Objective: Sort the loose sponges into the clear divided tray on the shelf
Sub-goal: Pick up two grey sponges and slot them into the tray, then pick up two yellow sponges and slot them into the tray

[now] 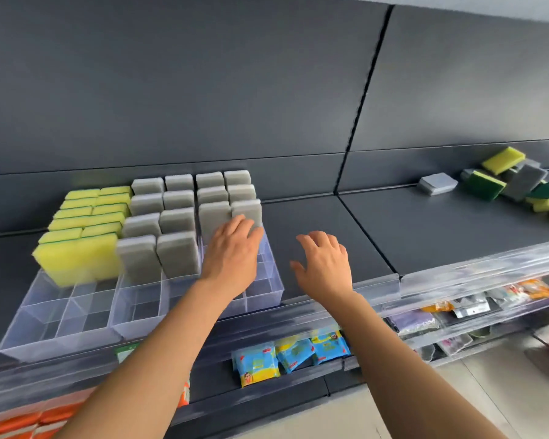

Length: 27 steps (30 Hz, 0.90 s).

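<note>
Left hand (232, 251), fingers straight, touches one of fourteen grey sponges (178, 258); right hand (325, 264) spread, empty.

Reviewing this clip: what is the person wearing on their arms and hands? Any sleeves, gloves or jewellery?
No gloves on the left hand or the right hand. No sleeve shows: both arms are bare down to the picture's lower edge. No watch, ring, bracelet or marking is visible, though fine detail is slightly blurred.
</note>
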### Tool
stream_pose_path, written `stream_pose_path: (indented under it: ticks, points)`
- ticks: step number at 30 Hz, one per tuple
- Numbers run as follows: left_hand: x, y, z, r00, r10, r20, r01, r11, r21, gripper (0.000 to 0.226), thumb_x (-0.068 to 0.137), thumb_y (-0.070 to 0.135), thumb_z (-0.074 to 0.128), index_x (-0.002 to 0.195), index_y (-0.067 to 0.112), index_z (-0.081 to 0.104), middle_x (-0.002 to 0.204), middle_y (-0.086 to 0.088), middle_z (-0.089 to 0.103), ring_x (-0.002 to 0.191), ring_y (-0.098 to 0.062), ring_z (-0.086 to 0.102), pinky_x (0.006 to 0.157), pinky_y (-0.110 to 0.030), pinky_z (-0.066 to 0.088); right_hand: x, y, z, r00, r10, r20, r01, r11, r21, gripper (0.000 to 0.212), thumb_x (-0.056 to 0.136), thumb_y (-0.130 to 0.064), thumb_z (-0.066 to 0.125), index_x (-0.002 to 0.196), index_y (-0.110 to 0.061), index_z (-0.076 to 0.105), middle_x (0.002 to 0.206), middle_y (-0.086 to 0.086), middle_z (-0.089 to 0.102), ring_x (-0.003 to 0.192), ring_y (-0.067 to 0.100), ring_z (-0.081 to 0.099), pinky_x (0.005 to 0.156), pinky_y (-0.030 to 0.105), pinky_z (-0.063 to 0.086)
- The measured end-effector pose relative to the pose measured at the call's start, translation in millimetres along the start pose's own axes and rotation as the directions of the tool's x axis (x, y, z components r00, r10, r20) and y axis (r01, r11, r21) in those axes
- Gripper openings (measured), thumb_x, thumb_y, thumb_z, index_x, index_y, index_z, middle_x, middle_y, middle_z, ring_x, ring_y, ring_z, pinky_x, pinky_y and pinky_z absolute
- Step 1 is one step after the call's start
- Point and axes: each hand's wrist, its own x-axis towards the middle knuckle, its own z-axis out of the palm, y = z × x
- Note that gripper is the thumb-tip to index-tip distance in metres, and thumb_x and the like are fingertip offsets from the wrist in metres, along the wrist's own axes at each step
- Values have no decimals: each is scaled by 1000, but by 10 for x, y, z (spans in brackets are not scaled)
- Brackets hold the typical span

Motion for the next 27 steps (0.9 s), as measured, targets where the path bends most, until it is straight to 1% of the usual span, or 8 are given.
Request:
stream_pose_path:
  ticks: [2,4,11,15,18,22,27]
  points:
    - [119,226,94,999,26,24,-26,1000,8,36,78,4,61,114,10,57,120,-7,55,119,-27,44,95,-37,39,-61,271,-69,999,35,10,-34,999,-17,51,88,-38,56,133,-21,43,132,3,45,123,24,38,101,37,30]
    - [251,504,188,997,63,43,-65,997,29,35,82,10,58,117,14,54,122,-2,53,118,-23,43,96,-33,38,-126,594,-156,998,69,14,-69,997,-32,51,88,-39,56,133,-21,42,132,3,45,123,25,38,101,37,30]
    - [700,1567,431,989,134,68,-133,991,-28,30,83,11,58,113,13,56,116,-3,57,113,-23,47,90,-33,40,-314,1751,-483,985,170,23,-168,983,-80,46,88,-38,56,128,-19,45,129,4,46,121,25,38,100,37,31]
    - [943,2173,562,982,178,54,-174,982,-69,30,85,13,56,115,15,55,117,-1,57,114,-21,46,90,-31,40,-401,2376,-631,977,211,17,-208,972,-108,48,87,-39,57,128,-19,44,130,4,46,122,26,38,101,38,32]
    - [1101,2474,632,981,190,45,-186,980,-74,29,86,14,55,115,17,54,117,2,55,113,-19,45,90,-29,38,-434,2693,-721,974,225,7,-223,967,-122,47,87,-41,57,128,-20,45,130,4,47,121,26,39,101,38,33]
    - [1428,3058,751,969,245,37,-240,964,-114,31,87,13,53,118,16,53,119,1,55,115,-20,44,91,-30,38,-448,3300,-859,957,291,-6,-290,948,-129,48,87,-42,56,129,-21,45,131,4,46,122,26,39,102,39,32]
    - [1883,3611,921,952,304,32,-297,944,-145,29,89,18,53,117,17,52,119,2,53,116,-19,43,89,-30,38,-348,3907,-966,933,358,-33,-359,924,-130,49,87,-42,56,130,-21,45,129,4,46,121,27,39,101,39,32]
